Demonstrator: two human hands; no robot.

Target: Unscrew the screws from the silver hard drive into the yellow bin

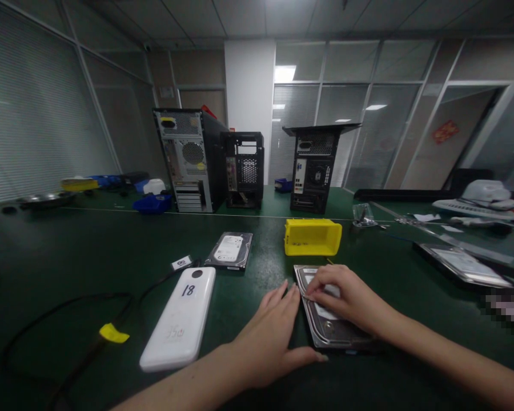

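A hard drive (321,326) lies flat on the green table in front of me, its label partly covered by my fingers. My right hand (342,294) rests over it, thumb and fingers pinched together near the drive's left edge; whatever may be between the fingertips is too small to make out. Along the drive's left side my left hand (276,337) is flat on the table, fingers stretched forward and thumb spread near the front corner. A yellow plastic bin (312,245) with small bits inside stands just beyond the drive.
A second hard drive (230,251) and a white power bank (180,319) marked 18, with a black cable, are to the left. Another drive (462,264) lies at right. Computer cases (192,160), (314,171) stand at the back, near a blue bin (152,202).
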